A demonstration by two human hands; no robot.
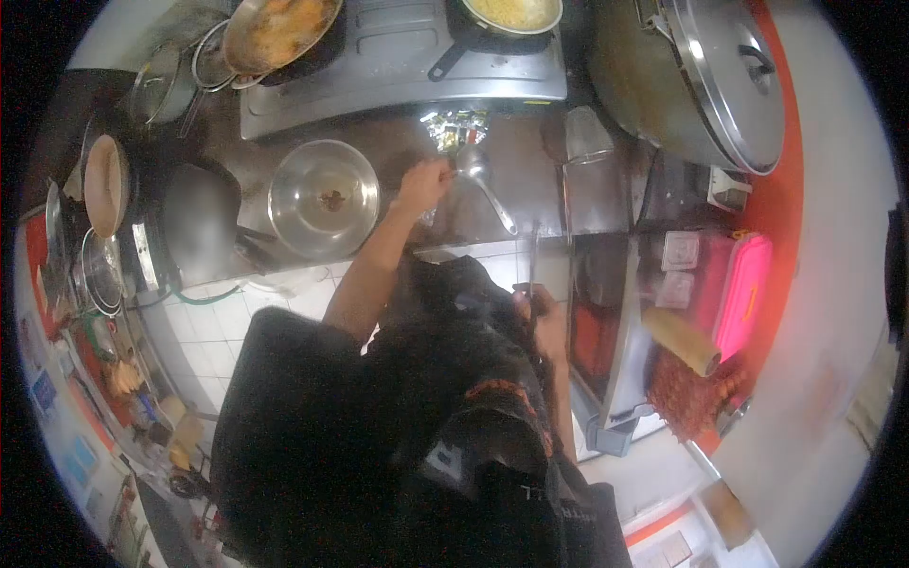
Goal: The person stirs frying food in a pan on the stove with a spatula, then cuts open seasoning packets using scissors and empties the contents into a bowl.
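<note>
Left hand (428, 185): at ladle (485, 185), grip unclear | Right hand (547, 320): low, grip unclear

Right hand (547, 324) blurring (its grip escaping the eye), frying pan (239, 55) and large pot (644, 85) running past the top edge, lettering (576, 516) on dark clothing (322, 445) smudging beyond reading.

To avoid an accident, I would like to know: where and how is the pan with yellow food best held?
Probably by the outer end of its black handle, coming from the front of the stove: the handle sticks out toward that edge and leftward, away from the yellow food.
</note>
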